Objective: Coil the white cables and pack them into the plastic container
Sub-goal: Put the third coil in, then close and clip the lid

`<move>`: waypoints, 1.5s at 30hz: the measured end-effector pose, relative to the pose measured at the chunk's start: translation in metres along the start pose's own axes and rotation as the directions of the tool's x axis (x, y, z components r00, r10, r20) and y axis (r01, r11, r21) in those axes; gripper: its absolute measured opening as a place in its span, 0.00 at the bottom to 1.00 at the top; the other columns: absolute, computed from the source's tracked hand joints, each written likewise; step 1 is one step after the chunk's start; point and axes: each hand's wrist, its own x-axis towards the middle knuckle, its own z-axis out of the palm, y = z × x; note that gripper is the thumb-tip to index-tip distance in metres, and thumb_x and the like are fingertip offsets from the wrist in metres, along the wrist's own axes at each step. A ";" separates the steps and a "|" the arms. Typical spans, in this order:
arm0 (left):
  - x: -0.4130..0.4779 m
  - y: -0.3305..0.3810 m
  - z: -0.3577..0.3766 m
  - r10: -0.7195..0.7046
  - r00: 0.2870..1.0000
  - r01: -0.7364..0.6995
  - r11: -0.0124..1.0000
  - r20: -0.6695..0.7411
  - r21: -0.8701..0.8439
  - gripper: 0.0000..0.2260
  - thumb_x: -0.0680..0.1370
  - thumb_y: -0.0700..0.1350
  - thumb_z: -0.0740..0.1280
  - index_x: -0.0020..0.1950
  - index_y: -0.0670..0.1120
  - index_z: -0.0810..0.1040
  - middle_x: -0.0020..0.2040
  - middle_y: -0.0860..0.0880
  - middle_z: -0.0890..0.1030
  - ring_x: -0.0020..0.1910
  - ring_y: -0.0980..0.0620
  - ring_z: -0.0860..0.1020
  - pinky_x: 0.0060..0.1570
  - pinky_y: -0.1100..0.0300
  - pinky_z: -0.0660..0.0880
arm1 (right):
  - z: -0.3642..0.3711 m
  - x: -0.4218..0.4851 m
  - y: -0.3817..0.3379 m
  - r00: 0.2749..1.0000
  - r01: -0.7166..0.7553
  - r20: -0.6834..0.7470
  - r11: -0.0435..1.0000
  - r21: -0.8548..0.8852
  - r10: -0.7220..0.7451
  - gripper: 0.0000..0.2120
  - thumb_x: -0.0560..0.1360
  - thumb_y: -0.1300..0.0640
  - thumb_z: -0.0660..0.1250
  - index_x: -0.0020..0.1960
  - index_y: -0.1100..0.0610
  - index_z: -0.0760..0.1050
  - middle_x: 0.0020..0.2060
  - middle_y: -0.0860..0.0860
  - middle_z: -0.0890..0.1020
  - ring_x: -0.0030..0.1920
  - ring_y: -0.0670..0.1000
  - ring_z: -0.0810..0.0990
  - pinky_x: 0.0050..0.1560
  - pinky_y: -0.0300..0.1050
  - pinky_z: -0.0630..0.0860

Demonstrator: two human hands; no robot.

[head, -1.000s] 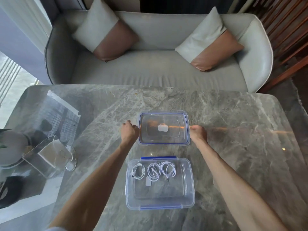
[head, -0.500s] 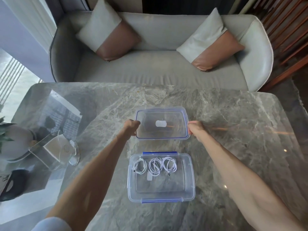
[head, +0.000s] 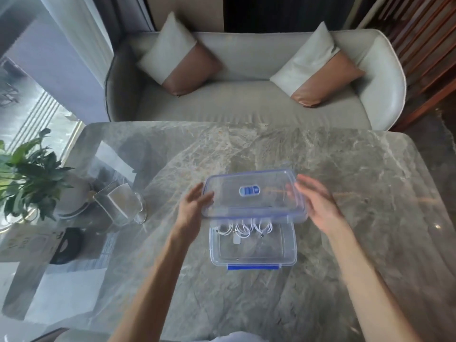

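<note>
Holding lid (head: 254, 193) over container (head: 253, 250), left hand (head: 195, 206), right hand (head: 318, 201)

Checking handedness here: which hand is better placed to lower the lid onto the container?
Neither alone: left hand and right hand flank the lid above the container.

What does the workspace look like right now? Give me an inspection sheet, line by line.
Surface: grey marble table, glossy.
Job's things: clear plastic container open, blue latch at its near edge; lid held above its far edge.
Clutter: clear acrylic holder, potted plant, dark object at left.
Grippers: left hand and right hand at the lid's short ends, blurred.
Cables: three coiled white cables inside the container's far end.
Surroundings: grey sofa, two cushions.
</note>
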 end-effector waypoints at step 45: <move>-0.085 -0.139 0.015 -0.587 0.804 0.587 0.809 -0.094 -0.040 0.18 0.75 0.36 0.70 0.61 0.42 0.66 0.54 0.41 0.78 0.46 0.45 0.81 0.45 0.50 0.82 | 0.044 -0.006 0.127 0.960 0.001 -0.162 0.579 -0.815 -0.229 0.36 0.79 0.51 0.67 0.81 0.52 0.53 0.79 0.57 0.59 0.78 0.61 0.58 0.76 0.53 0.50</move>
